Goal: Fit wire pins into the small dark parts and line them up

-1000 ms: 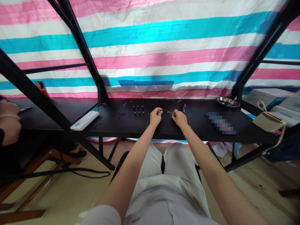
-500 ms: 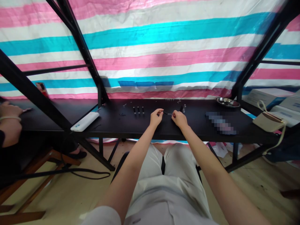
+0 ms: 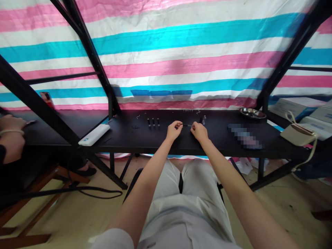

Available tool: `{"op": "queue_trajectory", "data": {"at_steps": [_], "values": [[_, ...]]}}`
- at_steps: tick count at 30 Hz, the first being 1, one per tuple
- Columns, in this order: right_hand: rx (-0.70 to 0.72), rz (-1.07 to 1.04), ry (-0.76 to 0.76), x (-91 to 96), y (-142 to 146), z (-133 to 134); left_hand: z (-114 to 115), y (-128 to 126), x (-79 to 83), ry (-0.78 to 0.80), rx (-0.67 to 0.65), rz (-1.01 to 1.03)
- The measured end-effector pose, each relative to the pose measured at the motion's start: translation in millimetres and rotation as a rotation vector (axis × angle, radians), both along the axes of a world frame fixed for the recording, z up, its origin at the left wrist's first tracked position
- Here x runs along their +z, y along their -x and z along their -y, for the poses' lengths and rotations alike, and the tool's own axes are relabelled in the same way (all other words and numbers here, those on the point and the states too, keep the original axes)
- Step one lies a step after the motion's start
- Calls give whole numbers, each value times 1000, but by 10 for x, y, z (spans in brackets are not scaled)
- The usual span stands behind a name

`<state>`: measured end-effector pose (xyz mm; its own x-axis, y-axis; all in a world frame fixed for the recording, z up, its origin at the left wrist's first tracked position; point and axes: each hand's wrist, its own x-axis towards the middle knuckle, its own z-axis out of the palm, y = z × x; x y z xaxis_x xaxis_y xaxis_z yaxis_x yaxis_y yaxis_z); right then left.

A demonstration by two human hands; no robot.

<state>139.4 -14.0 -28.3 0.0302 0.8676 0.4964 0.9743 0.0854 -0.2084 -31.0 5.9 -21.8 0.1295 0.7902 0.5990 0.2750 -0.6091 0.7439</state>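
Observation:
My left hand [image 3: 174, 130] pinches one end of a small thin black stick [image 3: 185, 125] above the black table [image 3: 135, 141]. The stick's other, paler end lies in the closed fingertips of my right hand [image 3: 199, 131]. Whether it is one part or two joined parts I cannot tell. Left of my hands, three short dark tubes with pale lower ends [image 3: 153, 122] stand in a row. Just beyond my right hand are more small dark and grey tubes [image 3: 203, 119], partly hidden by it.
A white oblong device [image 3: 94, 135] lies at the left, a shiny metal dish [image 3: 252, 113] at the back right. Near the right end are a blurred-out flat item [image 3: 245, 136] and a cream bag [image 3: 297, 134]. Another person's hand [image 3: 11, 123] rests at far left.
My left hand has shifted slightly right, so the gap between my hands is smaller. The pale stretch of the stick showing between them is shorter.

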Motion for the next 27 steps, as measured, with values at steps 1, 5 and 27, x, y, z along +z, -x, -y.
{"op": "queue_trajectory", "data": {"at_steps": [1, 5, 27], "values": [[6, 3, -6, 3, 6, 4, 2, -3, -2, 0, 1, -10], [149, -22, -62, 24, 32, 31, -7, -9, -23, 25, -47, -42], [264, 143, 16, 37, 111, 60, -12, -32, 7, 76, -7, -200]]}}
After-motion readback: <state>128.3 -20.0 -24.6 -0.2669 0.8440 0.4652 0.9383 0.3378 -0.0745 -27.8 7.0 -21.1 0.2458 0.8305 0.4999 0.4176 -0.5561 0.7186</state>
